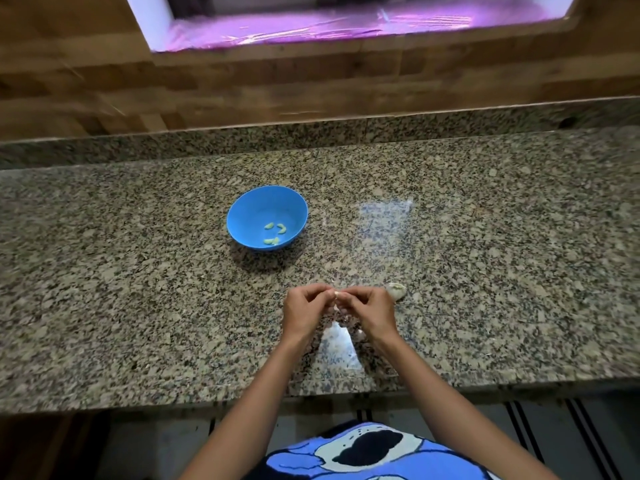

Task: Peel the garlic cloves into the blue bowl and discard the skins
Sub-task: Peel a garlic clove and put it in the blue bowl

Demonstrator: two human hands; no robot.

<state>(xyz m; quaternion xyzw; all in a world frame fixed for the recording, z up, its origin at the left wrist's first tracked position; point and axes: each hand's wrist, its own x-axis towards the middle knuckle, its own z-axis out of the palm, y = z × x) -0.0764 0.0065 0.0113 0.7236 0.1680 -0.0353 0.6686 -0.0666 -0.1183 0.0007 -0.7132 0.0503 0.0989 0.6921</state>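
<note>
Being pinched by left hand (303, 308) and right hand (370, 309) fingers (354, 292), one clove (335, 292) is being peeled, few peeled cloves (275, 232) lying in the blue bowl (242, 206), more garlic (397, 291) waiting.

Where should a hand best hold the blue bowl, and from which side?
Likely its near rim, thumb inside and fingers outside, coming from the person's side: the blue bowl stands upright, open, and the peeled cloves lie low on its bottom.

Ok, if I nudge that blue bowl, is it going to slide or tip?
Probably slide: the blue bowl looks like thin plastic holding only a few peeled cloves, so likely light, and the granite counter looks polished. Its rounded sides narrow toward the base, so a push near the rim might rock it.
</note>
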